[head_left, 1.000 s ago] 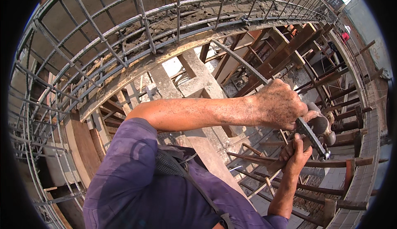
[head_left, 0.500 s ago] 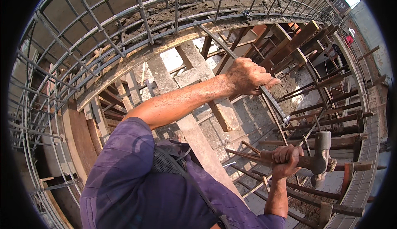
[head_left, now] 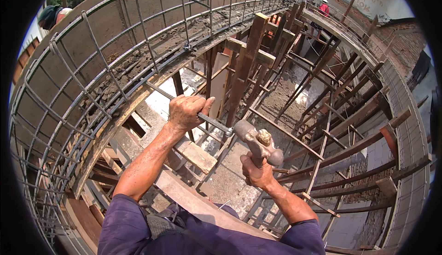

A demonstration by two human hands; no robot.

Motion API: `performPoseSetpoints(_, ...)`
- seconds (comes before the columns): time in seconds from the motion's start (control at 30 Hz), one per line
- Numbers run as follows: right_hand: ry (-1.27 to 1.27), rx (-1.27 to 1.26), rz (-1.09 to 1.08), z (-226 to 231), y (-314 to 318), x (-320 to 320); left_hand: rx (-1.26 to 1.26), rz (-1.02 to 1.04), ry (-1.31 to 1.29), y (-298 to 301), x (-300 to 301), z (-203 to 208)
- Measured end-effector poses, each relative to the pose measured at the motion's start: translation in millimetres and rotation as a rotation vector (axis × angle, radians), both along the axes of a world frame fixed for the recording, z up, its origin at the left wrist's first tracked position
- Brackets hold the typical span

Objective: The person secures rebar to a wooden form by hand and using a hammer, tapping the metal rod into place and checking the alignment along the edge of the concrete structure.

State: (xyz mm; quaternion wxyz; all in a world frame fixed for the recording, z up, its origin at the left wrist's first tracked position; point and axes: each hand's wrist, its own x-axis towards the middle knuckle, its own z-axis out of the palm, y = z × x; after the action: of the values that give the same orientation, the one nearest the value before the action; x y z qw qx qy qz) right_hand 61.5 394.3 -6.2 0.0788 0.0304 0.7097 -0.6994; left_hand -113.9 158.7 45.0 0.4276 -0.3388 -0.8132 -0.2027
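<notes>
The left hand [head_left: 185,112] has its fingers wrapped tight round a ribbed steel bar [head_left: 202,117] that slants out from the curved rebar cage [head_left: 106,84]. The right hand [head_left: 258,174] grips the handle of a hammer [head_left: 258,142], whose head sits at the bar's free end. A square strike with the holding hand kept back from the tip would serve best.

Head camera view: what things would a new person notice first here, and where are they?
At the centre, the left hand grips a ribbed steel bar, and the right hand holds a hammer with its head at the bar's end. A curved cage of rebar sweeps along the left and top. Wooden props crowd the right side below, and another person in a red top stands far away at the top right.
</notes>
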Motion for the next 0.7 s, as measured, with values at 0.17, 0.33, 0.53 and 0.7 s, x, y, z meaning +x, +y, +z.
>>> performPoseSetpoints(0.17,0.168,-0.341,-0.008,5.8,20.5,12.5,0.004,0.025,0.047,-2.2,-5.4,-6.3)
performPoseSetpoints(0.33,0.658,-0.530,-0.142,-0.2,-0.1,-8.9,-0.015,0.031,0.065,-1.8,-7.5,-4.5)
performPoseSetpoints(0.53,0.051,-0.114,0.059,-28.6,-7.7,2.1,-0.021,0.053,0.018,-7.6,-5.2,-8.8)
performPoseSetpoints(0.7,0.448,-0.492,-0.006,-1.1,6.3,4.3,-0.042,0.066,0.023,-9.3,-7.7,-15.4)
